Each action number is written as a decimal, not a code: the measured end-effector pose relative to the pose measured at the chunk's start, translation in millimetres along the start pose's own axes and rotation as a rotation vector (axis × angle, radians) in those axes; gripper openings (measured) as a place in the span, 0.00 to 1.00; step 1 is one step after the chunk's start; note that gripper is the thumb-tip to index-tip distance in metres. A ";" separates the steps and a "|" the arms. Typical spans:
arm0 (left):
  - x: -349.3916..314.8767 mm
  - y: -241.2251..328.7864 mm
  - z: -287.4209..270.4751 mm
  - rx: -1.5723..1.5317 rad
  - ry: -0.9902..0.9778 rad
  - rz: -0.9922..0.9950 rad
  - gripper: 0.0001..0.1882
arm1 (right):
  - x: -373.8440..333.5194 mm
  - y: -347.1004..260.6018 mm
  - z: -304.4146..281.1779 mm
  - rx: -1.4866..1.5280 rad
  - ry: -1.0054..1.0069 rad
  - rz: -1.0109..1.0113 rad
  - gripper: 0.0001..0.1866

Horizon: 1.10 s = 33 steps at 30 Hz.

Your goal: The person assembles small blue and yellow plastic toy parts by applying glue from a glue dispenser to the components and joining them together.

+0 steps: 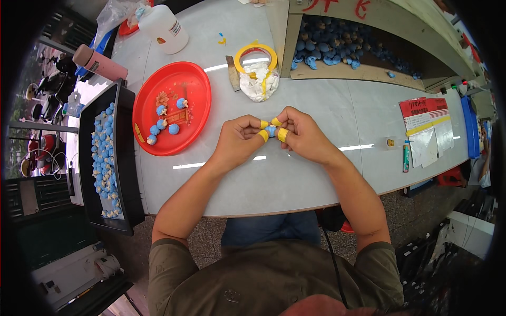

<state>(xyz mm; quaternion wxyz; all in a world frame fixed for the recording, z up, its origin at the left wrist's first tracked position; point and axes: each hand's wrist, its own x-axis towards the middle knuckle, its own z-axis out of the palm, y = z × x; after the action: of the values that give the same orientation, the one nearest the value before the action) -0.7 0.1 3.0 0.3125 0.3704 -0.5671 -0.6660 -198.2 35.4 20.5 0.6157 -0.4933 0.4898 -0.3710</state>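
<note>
Both my hands meet over the middle of the grey table (226,195), with yellow tape wrapped round thumbs and forefingers. Between them is a small round blue piece (271,130), mostly hidden by the fingertips. My left hand (240,138) pinches it from the left, and my right hand (304,138) pinches it from the right. To the left, a red plate (197,126) carries several blue balls with pale tips, like little doll heads. Farther left, a long black tray (126,179) holds many more of the same blue balls.
A yellow tape roll (272,60) with crumpled white material lies beyond my hands. A shelf box (358,79) full of blue pieces stands at the far right. A white jug (171,37) and pink bottle (103,64) stand far left. Red-and-white packaging (424,118) lies right.
</note>
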 end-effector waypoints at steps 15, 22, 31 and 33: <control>0.1 0.2 0.8 -0.009 0.010 0.013 0.08 | -1.3 -4.7 1.1 -0.008 0.008 0.014 0.07; -1.0 0.6 1.9 -0.018 0.014 0.010 0.08 | -1.4 -5.4 1.9 -0.011 0.010 0.017 0.06; -2.2 -1.8 2.8 -0.015 0.021 0.034 0.08 | -0.6 0.0 1.6 -0.032 0.014 0.008 0.04; -2.2 -2.2 3.3 -0.013 0.023 0.039 0.09 | -0.3 0.6 2.0 -0.036 0.017 0.006 0.03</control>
<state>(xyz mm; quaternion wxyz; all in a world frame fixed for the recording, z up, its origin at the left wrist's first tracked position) -2.2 4.1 1.4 0.3343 0.3648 -0.5664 -0.6590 -196.4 36.3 20.1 0.6034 -0.4998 0.5032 -0.3646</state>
